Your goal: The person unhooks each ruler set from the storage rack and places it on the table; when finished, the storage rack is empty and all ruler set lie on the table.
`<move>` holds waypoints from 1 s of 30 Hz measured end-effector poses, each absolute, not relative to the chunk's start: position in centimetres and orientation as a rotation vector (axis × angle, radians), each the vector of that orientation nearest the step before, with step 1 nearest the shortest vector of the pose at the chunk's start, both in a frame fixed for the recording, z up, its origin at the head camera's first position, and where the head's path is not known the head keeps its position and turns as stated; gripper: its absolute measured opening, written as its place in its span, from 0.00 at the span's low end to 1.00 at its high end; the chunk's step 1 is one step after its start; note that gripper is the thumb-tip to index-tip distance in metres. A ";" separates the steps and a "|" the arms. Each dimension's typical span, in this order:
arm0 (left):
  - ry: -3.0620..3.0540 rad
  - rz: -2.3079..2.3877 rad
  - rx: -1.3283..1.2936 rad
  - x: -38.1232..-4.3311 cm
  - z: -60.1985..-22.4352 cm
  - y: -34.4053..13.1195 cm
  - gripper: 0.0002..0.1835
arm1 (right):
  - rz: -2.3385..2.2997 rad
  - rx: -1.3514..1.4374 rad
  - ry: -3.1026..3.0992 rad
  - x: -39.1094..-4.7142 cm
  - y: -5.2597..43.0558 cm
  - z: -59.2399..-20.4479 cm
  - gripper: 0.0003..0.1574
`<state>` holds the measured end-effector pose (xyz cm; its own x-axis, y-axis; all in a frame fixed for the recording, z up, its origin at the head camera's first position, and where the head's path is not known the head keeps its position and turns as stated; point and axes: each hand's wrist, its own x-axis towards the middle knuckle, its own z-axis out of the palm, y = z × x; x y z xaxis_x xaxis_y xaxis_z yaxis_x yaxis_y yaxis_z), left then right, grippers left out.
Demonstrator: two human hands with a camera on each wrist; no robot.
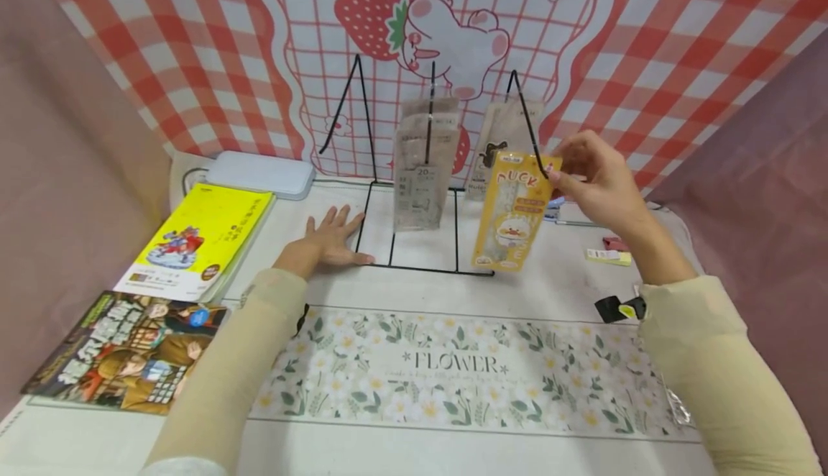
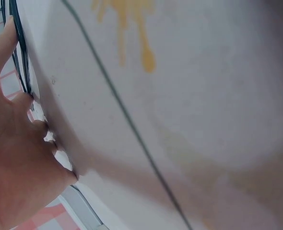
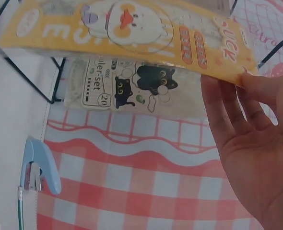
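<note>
While the dark book [image 1: 123, 361] and the yellow book [image 1: 200, 239] lie at far left, the left hand [image 1: 333, 237] rests on the table with its fingers spread, thumb across the base wire of the rack [image 1: 456, 231]. From the middle hook hangs a grey packet [image 1: 412, 192]. Right of it, the duck packet [image 1: 514, 217] is at the tip of the right hook, tilted, in front of the cat packet [image 1: 501, 124]; whether it is threaded on the wire I cannot tell. It looks light, its glossy, flat sleeve probably slippery but stiff enough to keep its shape, though a hard squeeze could crease it. A gentle pinch by the top edge, close to the hook, should serve best. The right hand [image 1: 598, 181] has thumb and fingers pinching that upper right corner. Farther right lie small slips [image 1: 609, 254].
</note>
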<state>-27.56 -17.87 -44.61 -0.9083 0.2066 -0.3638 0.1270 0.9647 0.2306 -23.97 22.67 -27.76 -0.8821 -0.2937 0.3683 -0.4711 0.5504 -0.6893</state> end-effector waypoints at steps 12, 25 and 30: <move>2.725 0.274 0.231 -27.5 -44.1 -17.8 0.57 | 1.258 0.804 -2.561 -21.4 23.4 -27.1 0.16; 2.713 0.291 0.230 -27.2 -44.2 -17.8 0.57 | 1.477 0.885 -2.664 -19.5 26.7 -28.4 0.14; 2.717 0.292 0.240 -27.5 -44.3 -17.7 0.57 | 1.461 0.747 -2.869 -20.4 30.4 -31.3 0.13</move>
<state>-27.49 -17.71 -44.32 -0.9071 0.2076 -0.3663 0.1249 0.9635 0.2367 -20.35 30.41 -31.27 -0.8851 -0.4619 0.0568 -0.3177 0.5103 -0.7992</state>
